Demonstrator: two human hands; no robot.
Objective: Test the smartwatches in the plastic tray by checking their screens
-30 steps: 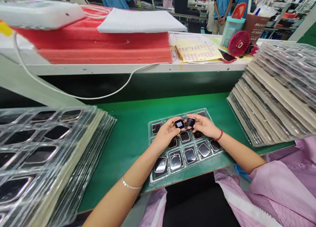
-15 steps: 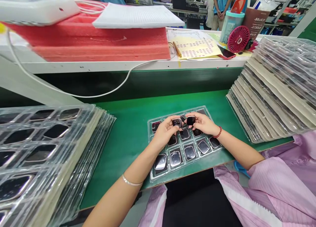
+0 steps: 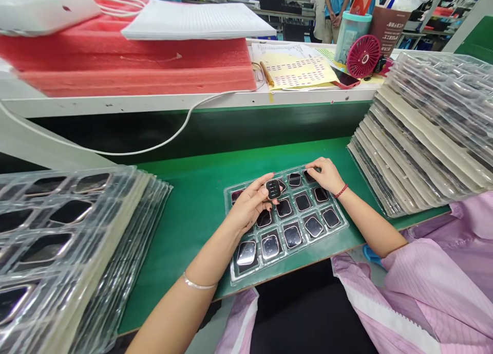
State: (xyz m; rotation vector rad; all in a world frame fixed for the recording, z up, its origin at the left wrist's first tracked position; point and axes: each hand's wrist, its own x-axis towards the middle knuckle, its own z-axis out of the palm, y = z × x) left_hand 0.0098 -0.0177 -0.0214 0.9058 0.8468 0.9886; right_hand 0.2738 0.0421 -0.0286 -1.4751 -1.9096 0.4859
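Note:
A clear plastic tray [image 3: 235, 275] lies on the green bench top, with dark-faced square smartwatches in its pockets. My left hand [image 3: 250, 202] holds one smartwatch [image 3: 273, 189] tilted above the tray, between thumb and fingers; its face carries small light marks. At the tray's back right corner, my right hand [image 3: 326, 175] has its fingers closed on another smartwatch [image 3: 309, 175], partly covered by them. Between the hands, a smartwatch [image 3: 295, 179] lies in a back-row pocket. My left forearm and hand cover part of the tray's left side.
Stacks of filled trays stand at left [image 3: 127, 215] and right [image 3: 416, 153]. Beyond, a white shelf holds pink foam [image 3: 154, 66], a paper pad [image 3: 200, 20], yellow sheets [image 3: 300, 69], a phone [image 3: 345, 78] and a small fan [image 3: 364, 56]. A white cable [image 3: 154, 146] hangs down. People stand farther back.
My right hand has moved right and away from me, from beside the left hand to the tray's back corner. The left hand still holds its smartwatch. The view has shifted slightly.

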